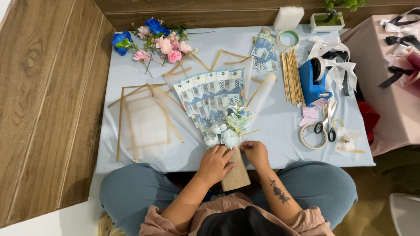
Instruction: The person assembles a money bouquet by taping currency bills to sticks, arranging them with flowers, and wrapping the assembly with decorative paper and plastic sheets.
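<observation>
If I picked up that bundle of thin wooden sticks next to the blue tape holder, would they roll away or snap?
The wooden sticks look thin and round, so they would probably roll apart if pushed, since nothing visibly ties them. They seem light and somewhat bendy, likely snapping only if bent hard. Lying loosely beside the blue tape dispenser, a few might slip from a loose grip.

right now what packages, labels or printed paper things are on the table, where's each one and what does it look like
Fanned banknotes: table centre, blue-grey printed slips spread in an arc above the pale flowers, near both hands.
Stack of banknotes: far side, right of centre, the same blue-grey slips lying loose.
Pink paper slips: right side, below the blue tape dispenser, small pale pink rectangles.
Clear packet: right edge, small see-through bag with pale bits inside.
No screens or signs in view.
</observation>
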